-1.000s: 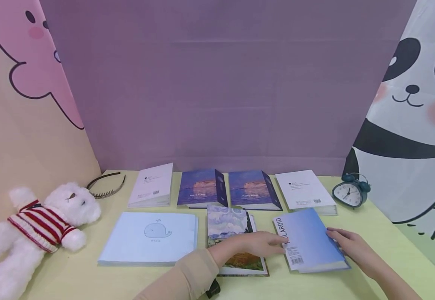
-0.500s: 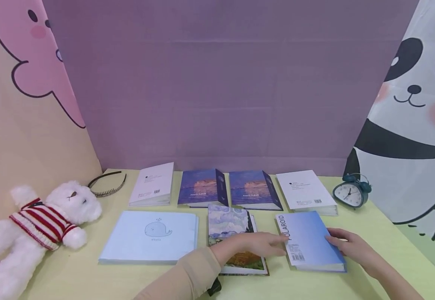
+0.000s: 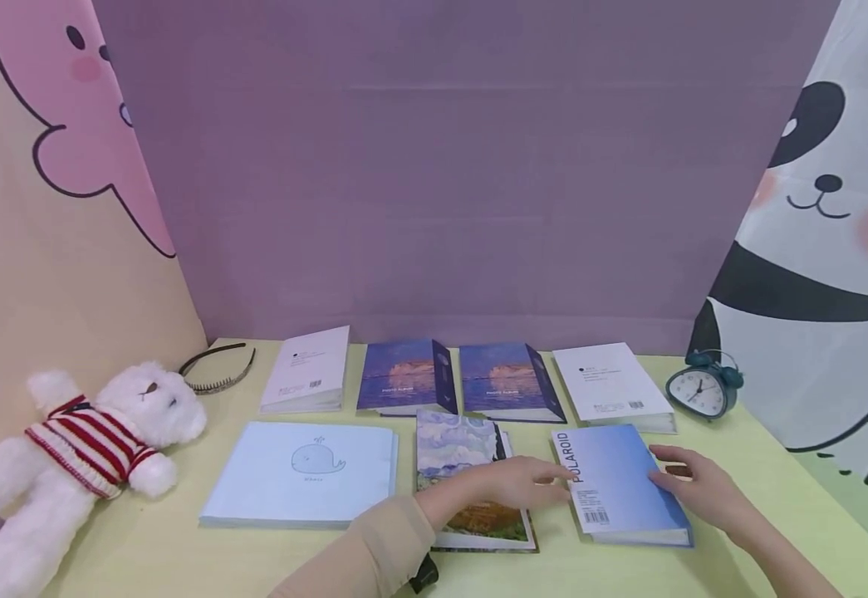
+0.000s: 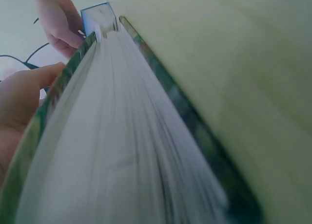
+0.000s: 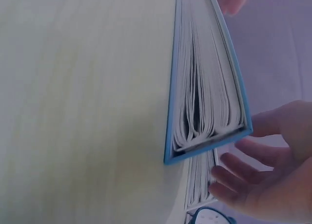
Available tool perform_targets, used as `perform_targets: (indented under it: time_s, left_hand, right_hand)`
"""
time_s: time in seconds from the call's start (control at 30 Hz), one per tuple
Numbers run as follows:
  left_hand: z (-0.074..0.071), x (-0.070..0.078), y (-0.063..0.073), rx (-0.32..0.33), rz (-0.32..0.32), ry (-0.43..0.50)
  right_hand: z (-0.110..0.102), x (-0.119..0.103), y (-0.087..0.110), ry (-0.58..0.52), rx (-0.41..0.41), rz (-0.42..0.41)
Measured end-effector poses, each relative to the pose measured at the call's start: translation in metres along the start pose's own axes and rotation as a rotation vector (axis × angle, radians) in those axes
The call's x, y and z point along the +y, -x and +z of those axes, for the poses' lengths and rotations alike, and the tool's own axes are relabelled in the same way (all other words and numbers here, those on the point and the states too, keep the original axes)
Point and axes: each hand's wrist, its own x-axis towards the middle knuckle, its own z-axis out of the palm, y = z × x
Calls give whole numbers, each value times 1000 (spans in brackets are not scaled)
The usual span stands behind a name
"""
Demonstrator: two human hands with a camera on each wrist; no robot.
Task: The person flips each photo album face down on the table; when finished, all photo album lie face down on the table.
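Head view: left hand (image 3: 517,483) and right hand (image 3: 699,484), relaxed, apart, seemingly align the blue book (image 3: 617,477); next needs gentle squaring.

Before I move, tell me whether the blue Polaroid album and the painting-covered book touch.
Apart. The head view shows yellow tabletop between the blue Polaroid album and the painting-covered book, above and below the left hand.

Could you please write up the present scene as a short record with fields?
Left hand: above the painting-covered album, by the left edge of the blue album
Right hand: thumb at the blue album's right edge
Front row: whale-cover album, painting-covered album, blue album
Back row: two white albums with two purple albums between them
Left side: teddy bear lying down, headband
Right side: alarm clock
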Motion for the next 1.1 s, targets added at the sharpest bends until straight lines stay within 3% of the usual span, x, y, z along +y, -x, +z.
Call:
perform_targets:
  time_s: [0.13, 0.2, 0.43, 0.6, 0.83, 0.97, 1.1]
  left_hand:
    - [-6, -14, 8, 89, 61, -31]
    - [-10, -21, 16, 145, 73, -35]
    - [-25, -38, 50, 333, 46, 24]
    - [-33, -50, 72, 431, -44, 83]
    - [-40, -68, 92, 576, -112, 49]
    - [-41, -78, 101, 613, -133, 65]
    - [-42, -84, 108, 609, -144, 113]
  right_hand:
    - [8, -12, -2, 83, 187, -170]
    - [12, -20, -4, 84, 240, -231]
    - [28, -52, -20, 30, 268, -354]
    - [46, -76, -31, -6, 206, -421]
    - [71, -108, -37, -43, 43, -468]
    - [81, -120, -37, -68, -63, -486]
    - [89, -125, -37, -97, -136, -508]
